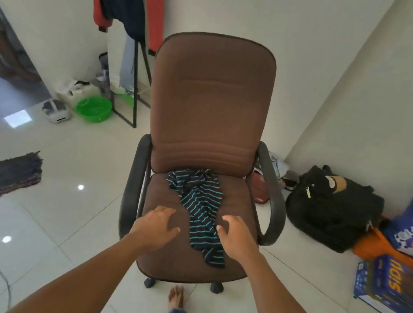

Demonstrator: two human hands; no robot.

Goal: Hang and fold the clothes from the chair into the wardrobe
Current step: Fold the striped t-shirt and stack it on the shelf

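A brown office chair (209, 110) with black armrests stands on the white tiled floor (74, 166), facing the person. On its seat lies one crumpled garment, a dark striped shirt (200, 207) with light blue lines. It reaches from the back of the seat, near the backrest, down to the front part of the seat.

Both bare arms reach forward over the seat. The left hand (159, 224) is just to the left of the striped shirt, with fingers loosely spread and holding nothing. The right hand (233, 233) is just to the right of it, with fingers a little bent and also holding nothing. Whether the fingers touch the cloth, I cannot tell.

Behind the chair a clothes rack (132, 74) carries a red and a dark jacket. A green basin (93, 109) stands on the floor at the left. A black bag (331, 210) lies at the right wall.
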